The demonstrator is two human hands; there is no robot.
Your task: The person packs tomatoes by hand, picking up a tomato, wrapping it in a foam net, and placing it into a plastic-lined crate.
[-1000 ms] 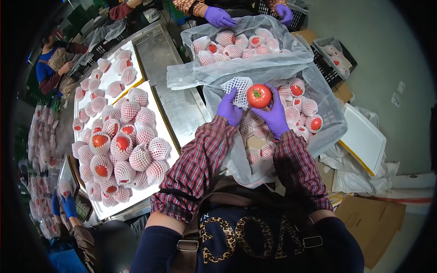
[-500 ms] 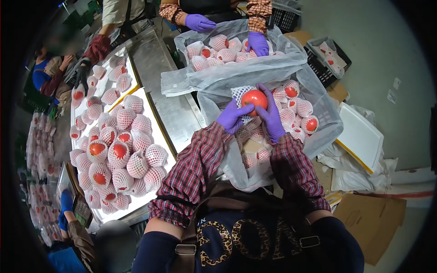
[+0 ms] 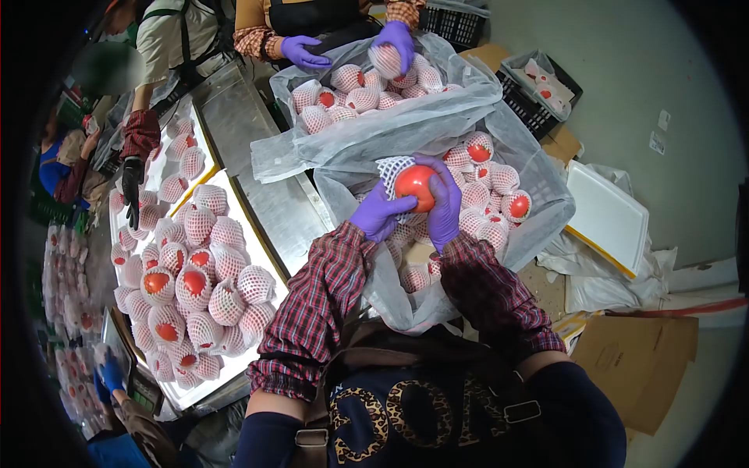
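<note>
A shiny red tomato (image 3: 416, 186) is held between my two purple-gloved hands over a lined crate. A white foam net sleeve (image 3: 393, 167) sits bunched along its left side, leaving most of the red skin bare. My left hand (image 3: 382, 212) grips the sleeve and tomato from the left, its thumb across the front. From the right, my right hand (image 3: 445, 204) wraps its fingers round the tomato. Beneath them, the crate's translucent liner (image 3: 538, 222) surrounds several net-covered tomatoes (image 3: 503, 179), with brown cardboard showing at the bottom.
Left of me, a white foam tray (image 3: 261, 234) bears many sleeved tomatoes (image 3: 195, 288) on a metal table (image 3: 250, 132). Ahead, a co-worker's purple-gloved hand (image 3: 398, 43) holds a sleeved tomato above another lined crate (image 3: 468, 82). A white lid (image 3: 608, 214) and flattened cardboard (image 3: 640, 366) lie right.
My view has shifted slightly. My right hand has closed further round the tomato, which has turned a little. The co-worker ahead has lifted a sleeved tomato; a black-gloved hand at left has moved along the tray.
</note>
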